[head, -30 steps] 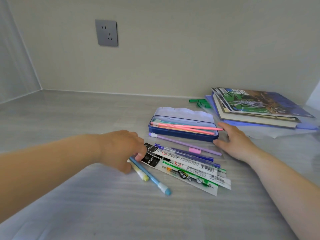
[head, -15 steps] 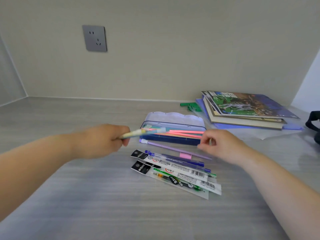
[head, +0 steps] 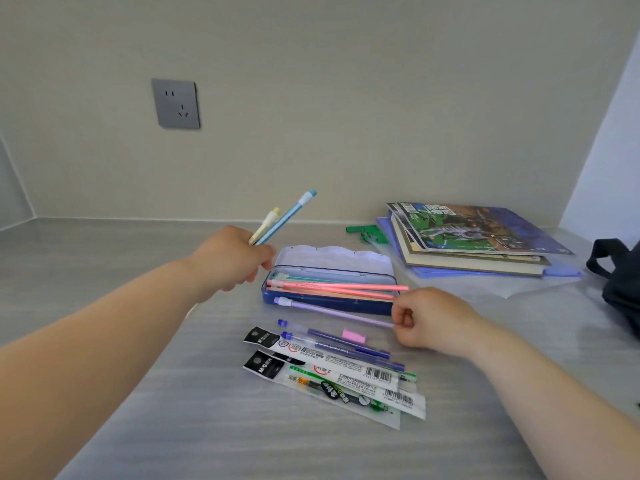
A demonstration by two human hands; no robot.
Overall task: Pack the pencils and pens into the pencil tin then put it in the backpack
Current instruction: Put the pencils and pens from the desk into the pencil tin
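Observation:
The open blue pencil tin (head: 322, 304) lies mid-table with several pink and green pencils (head: 332, 287) inside. My left hand (head: 230, 258) hovers just left of the tin, gripping a blue pencil (head: 289, 216) and a yellow pencil (head: 266, 224) that point up and right. In front of the tin lies a purple pencil (head: 329, 311); my right hand (head: 429, 318) pinches its right end. Nearer me are two blue pens (head: 343, 346) and packaged pen refills (head: 346, 375). The dark backpack (head: 620, 282) is cut off at the right edge.
A stack of books and magazines (head: 474, 244) sits on a plastic sleeve behind the tin to the right, with green pieces (head: 367, 232) beside it. A wall socket (head: 176, 103) is on the back wall. A pink eraser (head: 354, 335) lies by the pens.
My left hand picked the blue and yellow pencils off the table and lifted them beside the tin. My right hand left the tin's end and closed on the purple pencil's tip.

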